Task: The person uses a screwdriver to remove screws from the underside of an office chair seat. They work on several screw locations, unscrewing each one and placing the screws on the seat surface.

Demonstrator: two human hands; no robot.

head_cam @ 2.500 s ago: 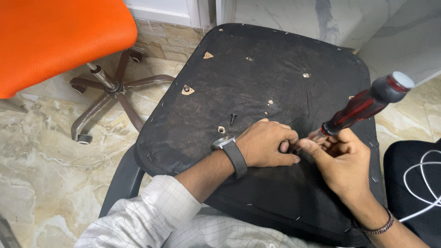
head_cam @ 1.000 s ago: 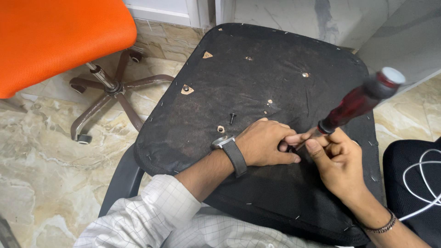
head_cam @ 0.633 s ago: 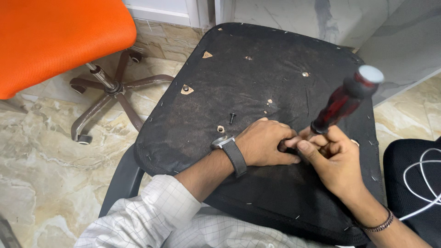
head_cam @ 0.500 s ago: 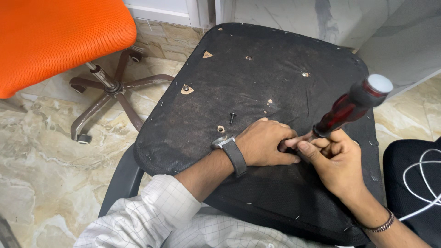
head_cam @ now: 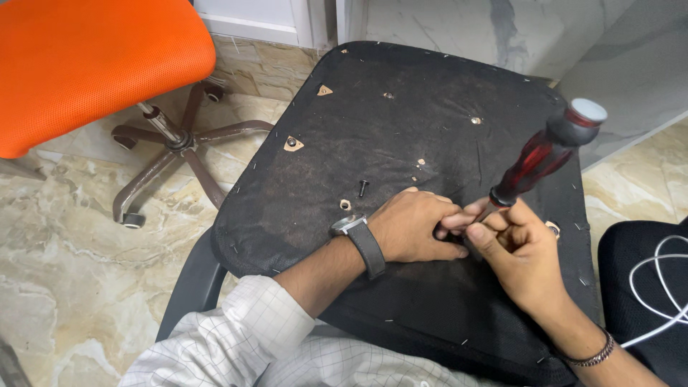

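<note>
While a loose black screw (head_cam: 363, 188) lies on the upturned seat underside (head_cam: 401, 129) well beyond the knuckles, the left hand (head_cam: 414, 226) rests curled on the fabric, fingertips pinched round something too hidden to identify. Touching those fingertips from the right, the right hand (head_cam: 517, 247) has its fingers closed on the shaft of a red-handled screwdriver (head_cam: 545, 153), which tilts up and away. Judging by the bare holes beyond the fingers, some fasteners are out; this one looks unfinished.

Orange chair (head_cam: 93, 64) on marble floor (head_cam: 64, 272)
</note>
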